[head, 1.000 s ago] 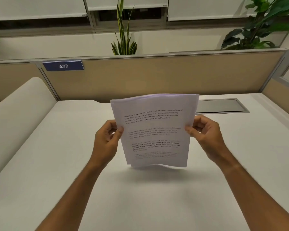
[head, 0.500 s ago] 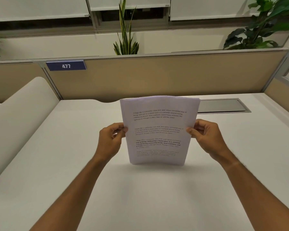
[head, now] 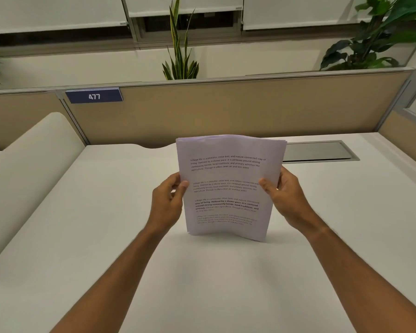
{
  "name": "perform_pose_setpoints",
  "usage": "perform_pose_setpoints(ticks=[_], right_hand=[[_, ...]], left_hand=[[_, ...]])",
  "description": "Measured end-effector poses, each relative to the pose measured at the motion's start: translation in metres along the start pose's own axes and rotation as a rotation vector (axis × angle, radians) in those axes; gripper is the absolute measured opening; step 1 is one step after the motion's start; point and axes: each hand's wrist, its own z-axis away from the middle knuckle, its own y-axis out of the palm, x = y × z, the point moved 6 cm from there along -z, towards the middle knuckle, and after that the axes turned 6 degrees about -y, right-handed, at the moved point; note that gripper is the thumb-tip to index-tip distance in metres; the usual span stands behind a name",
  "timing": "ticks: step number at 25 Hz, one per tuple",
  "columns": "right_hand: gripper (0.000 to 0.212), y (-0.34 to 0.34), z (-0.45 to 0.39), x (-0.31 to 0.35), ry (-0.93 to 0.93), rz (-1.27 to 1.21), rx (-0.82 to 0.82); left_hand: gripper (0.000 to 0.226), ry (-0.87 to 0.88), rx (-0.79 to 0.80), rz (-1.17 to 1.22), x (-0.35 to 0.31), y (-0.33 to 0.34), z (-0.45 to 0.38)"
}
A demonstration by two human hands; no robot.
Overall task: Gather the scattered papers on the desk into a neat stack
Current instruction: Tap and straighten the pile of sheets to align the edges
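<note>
Where a second ago the papers (head: pixel 228 186) hung clear of the surface (head: pixel 106 236) over their own shadow, their bottom edge now meets it, the sheaf standing nearly upright in the middle and bowed a little along that lower edge. Both forearms reach in from the near corners of the view. The left hand (head: pixel 166 203) pinches the left margin, thumb on the printed face and fingers behind; the right hand (head: pixel 286 198) grips the right margin in the same manner. Each hand is closed on the sheaf, at about mid-height. No loose sheet lies anywhere on the surface that shows, so the gathering itself looks complete, and I judge this to be the squaring step: tapping the lower edge down to line the sheets up. Along the top the edges are slightly fanned, which suggests more tapping is needed before the stack is laid flat. Farther back sit a grey cable hatch (head: pixel 317 151), the partition panel (head: pixel 226 109) with its number plate (head: pixel 94 96), and plants (head: pixel 180 56) beyond.
</note>
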Motion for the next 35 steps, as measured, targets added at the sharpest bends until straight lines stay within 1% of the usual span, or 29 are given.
perform_pose_setpoints(ticks=[2, 4, 6, 8, 11, 13, 15, 17, 19, 22, 25, 27, 29, 30, 32, 34, 35], right_hand=[[0.028, 0.012, -0.001, -0.004, 0.035, -0.066, 0.003], [0.030, 0.021, -0.001, -0.005, 0.067, -0.054, 0.006], [0.028, 0.018, -0.001, -0.003, 0.049, -0.017, -0.006], [0.027, 0.005, -0.002, -0.001, 0.019, 0.052, -0.005], [0.025, -0.007, 0.000, -0.001, 0.004, 0.144, -0.002], [0.022, -0.008, -0.002, 0.004, -0.023, 0.151, -0.017], [0.017, -0.010, -0.006, 0.011, -0.058, 0.137, -0.030], [0.017, -0.014, -0.010, 0.014, -0.080, 0.131, -0.049], [0.014, -0.015, -0.010, 0.007, -0.060, 0.169, -0.046], [0.012, -0.007, -0.004, -0.007, -0.016, 0.223, -0.028], [0.010, -0.008, -0.006, -0.004, -0.031, 0.247, -0.054], [0.011, -0.013, -0.009, 0.003, -0.058, 0.224, -0.096], [0.015, -0.019, -0.010, 0.008, -0.071, 0.155, -0.124], [0.016, -0.022, -0.010, 0.008, -0.059, 0.097, -0.124], [0.012, -0.026, -0.006, 0.001, 0.015, -0.014, -0.092], [0.033, -0.026, 0.006, -0.016, 0.140, -0.124, -0.054], [0.043, -0.026, 0.013, -0.027, 0.208, -0.199, -0.061]], left_hand=[[0.015, -0.022, 0.041, 0.069, -0.004, 0.013, 0.003], [0.009, -0.068, 0.087, 0.124, -0.005, 0.029, 0.005], [0.006, -0.092, 0.057, 0.113, -0.004, 0.030, 0.002], [0.008, -0.096, -0.007, 0.078, 0.000, 0.017, -0.003], [0.011, -0.105, -0.035, -0.023, 0.006, 0.002, -0.004], [0.008, -0.099, -0.052, -0.043, 0.003, -0.004, -0.007], [0.008, -0.073, -0.069, -0.013, -0.004, -0.010, -0.011], [0.012, -0.049, -0.065, 0.010, -0.006, -0.015, -0.014], [0.014, -0.061, -0.032, -0.034, -0.003, -0.013, -0.013], [0.008, -0.092, 0.000, -0.072, 0.005, -0.003, -0.010], [0.005, -0.108, -0.008, -0.053, 0.003, -0.002, -0.016], [0.006, -0.124, -0.004, -0.017, 0.000, -0.004, -0.017], [0.013, -0.145, -0.005, 0.051, -0.003, -0.008, -0.014], [0.015, -0.150, -0.009, 0.087, -0.005, -0.011, -0.011], [0.015, -0.157, -0.043, 0.159, -0.009, -0.019, -0.007], [0.013, -0.196, -0.146, 0.236, -0.007, -0.028, -0.003], [0.012, -0.230, -0.208, 0.272, -0.004, -0.032, -0.001]])
